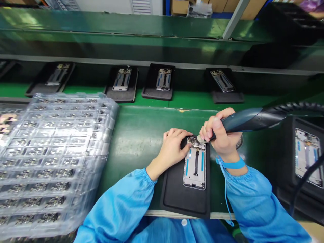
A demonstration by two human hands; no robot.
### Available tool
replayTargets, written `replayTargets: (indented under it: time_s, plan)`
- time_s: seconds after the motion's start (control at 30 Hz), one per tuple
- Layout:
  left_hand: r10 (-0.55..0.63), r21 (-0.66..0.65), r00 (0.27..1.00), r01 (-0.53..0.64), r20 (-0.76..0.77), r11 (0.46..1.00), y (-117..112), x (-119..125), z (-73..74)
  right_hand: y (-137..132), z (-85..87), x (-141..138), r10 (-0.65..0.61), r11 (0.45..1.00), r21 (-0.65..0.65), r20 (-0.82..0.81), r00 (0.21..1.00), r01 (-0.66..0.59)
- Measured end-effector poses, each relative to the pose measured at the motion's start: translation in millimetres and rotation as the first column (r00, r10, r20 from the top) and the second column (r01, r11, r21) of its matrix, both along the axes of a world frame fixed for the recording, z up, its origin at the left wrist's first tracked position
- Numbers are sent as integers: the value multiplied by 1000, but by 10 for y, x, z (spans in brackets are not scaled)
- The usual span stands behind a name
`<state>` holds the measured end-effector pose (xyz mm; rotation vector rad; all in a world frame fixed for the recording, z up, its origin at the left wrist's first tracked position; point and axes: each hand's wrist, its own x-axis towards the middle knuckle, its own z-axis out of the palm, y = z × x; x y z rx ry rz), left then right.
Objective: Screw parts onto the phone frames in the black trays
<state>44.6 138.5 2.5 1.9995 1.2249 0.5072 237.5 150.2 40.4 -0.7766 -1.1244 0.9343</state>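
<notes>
Inside the right hand (pixel 224 137), a tool (pixel 249 120) lies part-hidden.

Between the left hand (pixel 174 146) and the right hand (pixel 221 136) lies a phone frame (pixel 196 165) on a mat (pixel 177 194) — stacked parts trays (pixel 100 148) left of both, a second frame (pixel 307 157) to their right, a row of mats (pixel 157 94) bearing more frames (pixel 164 79) beyond.
</notes>
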Motion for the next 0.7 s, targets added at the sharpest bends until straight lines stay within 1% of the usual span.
replayTargets:
  time_s: [0.17,0.37,0.43,0.5,0.57,0.63,0.7]
  plan:
    - [1,-12,1000,-1,0,1000,-13,1,19,-5,-11,-17,9,1000,18,5,1000,-9]
    - [-20,4,1000,20,2,1000,-1,6,-17,-34,-33,-57,54,998,33,48,997,-56]
    - [12,32,1000,-12,0,999,-52,1,-7,-36,-34,-88,68,997,24,55,996,-69]
    - [63,88,998,-62,-2,994,-184,-38,47,-48,-19,-127,67,998,15,35,997,-68]
    - [76,144,997,-74,-3,987,-401,-141,140,-88,5,-147,33,999,-17,18,999,-33]
    - [42,181,999,-40,-6,983,-649,-330,252,-154,3,-96,-36,997,-62,31,999,38]
    - [25,197,1000,-21,-16,980,-838,-621,373,-214,-85,55,-143,988,-55,45,989,145]
